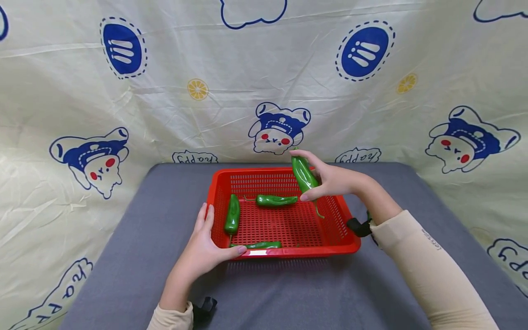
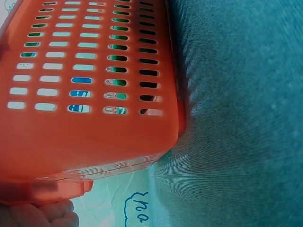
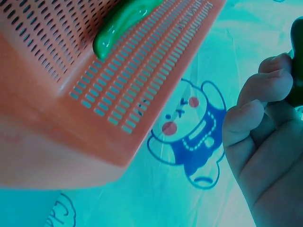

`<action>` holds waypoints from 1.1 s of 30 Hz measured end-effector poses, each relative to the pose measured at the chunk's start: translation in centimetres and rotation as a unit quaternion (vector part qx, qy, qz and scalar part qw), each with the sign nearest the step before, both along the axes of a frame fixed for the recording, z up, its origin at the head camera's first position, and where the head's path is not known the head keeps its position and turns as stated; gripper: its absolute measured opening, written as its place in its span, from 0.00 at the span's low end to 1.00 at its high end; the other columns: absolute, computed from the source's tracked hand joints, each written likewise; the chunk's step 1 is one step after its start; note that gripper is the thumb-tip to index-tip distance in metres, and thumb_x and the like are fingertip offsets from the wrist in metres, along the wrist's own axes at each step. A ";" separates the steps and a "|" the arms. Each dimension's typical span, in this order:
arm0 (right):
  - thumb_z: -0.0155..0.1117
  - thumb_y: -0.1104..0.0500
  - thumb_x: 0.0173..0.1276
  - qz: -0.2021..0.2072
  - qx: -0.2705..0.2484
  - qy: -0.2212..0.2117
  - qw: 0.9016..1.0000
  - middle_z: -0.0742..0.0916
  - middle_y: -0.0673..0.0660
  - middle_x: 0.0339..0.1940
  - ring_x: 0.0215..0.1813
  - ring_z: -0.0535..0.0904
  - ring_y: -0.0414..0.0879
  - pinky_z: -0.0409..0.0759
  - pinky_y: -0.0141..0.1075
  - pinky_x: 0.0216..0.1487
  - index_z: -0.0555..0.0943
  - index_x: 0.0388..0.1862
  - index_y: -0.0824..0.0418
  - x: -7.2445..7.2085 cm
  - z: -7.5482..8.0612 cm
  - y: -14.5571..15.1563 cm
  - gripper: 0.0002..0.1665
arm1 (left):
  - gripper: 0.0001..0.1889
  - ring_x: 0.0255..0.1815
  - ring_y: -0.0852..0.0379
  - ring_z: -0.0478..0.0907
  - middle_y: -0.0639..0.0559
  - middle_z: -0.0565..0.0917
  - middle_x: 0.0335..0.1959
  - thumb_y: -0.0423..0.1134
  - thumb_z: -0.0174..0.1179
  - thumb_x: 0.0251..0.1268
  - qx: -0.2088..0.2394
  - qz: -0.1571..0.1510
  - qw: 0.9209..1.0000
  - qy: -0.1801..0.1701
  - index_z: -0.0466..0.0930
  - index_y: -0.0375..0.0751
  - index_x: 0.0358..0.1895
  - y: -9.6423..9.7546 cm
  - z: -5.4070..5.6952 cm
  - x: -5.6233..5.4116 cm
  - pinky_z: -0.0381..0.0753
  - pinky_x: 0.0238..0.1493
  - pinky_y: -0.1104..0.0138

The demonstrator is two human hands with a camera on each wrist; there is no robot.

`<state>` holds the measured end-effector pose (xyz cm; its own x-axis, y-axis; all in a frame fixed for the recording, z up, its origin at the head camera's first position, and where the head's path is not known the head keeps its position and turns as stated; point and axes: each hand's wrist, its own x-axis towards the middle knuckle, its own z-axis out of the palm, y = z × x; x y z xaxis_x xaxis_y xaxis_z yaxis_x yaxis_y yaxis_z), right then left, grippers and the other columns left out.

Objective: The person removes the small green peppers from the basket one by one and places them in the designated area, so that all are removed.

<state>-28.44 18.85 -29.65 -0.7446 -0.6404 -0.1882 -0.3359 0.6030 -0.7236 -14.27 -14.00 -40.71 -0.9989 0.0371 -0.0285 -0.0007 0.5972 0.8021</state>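
Note:
A red plastic basket point(image 1: 354, 245) with slotted walls stands on the grey cloth. My right hand point(image 1: 330, 178) holds a long green pepper point(image 1: 303, 174) above its back right part, thumb on one side and fingers on the other, the thin stem pointing down. At the front left corner my left hand point(image 1: 206, 243) grips the basket, thumb over the front rim and fingers at the left rim. Inside lie a pepper point(image 1: 233, 215) along the left wall, another pepper point(image 1: 276, 200) toward the back, and a third pepper point(image 1: 264, 245) partly hidden behind the front rim.
A grey cloth point(image 1: 136, 256) covers the table. Behind and at both sides hangs a pale printed curtain point(image 1: 231, 123), close to the basket's back. A small green bit point(image 1: 368, 214) shows beside the right wrist, mostly hidden.

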 end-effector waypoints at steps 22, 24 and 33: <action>0.74 0.54 0.61 -0.063 -0.013 -0.005 0.998 0.73 0.68 0.53 0.45 0.80 0.56 0.85 0.47 0.43 0.36 0.78 0.31 0.7 -0.8 7.2 0.65 | 0.68 0.82 0.41 0.43 0.57 0.33 0.83 0.65 0.75 0.40 0.003 0.003 1.000 -0.001 0.37 0.51 0.81 0.0 -0.1 -0.1 0.70 0.68 0.41; 0.74 0.54 0.61 -0.071 -0.016 -0.006 0.997 0.75 0.69 0.51 0.43 0.81 0.56 0.85 0.47 0.42 0.35 0.78 0.32 0.7 -1.1 7.9 0.65 | 0.68 0.82 0.41 0.43 0.57 0.33 0.83 0.65 0.75 0.40 0.004 0.003 1.000 -0.001 0.37 0.51 0.82 0.0 -0.1 -0.1 0.70 0.68 0.42; 0.73 0.55 0.63 -0.101 -0.021 -0.003 0.995 0.78 0.68 0.43 0.40 0.81 0.55 0.83 0.45 0.41 0.34 0.78 0.34 0.5 -2.1 11.1 0.65 | 0.68 0.82 0.42 0.43 0.58 0.33 0.82 0.65 0.75 0.40 0.003 0.004 1.000 0.001 0.37 0.52 0.81 0.0 -0.1 0.0 0.69 0.68 0.41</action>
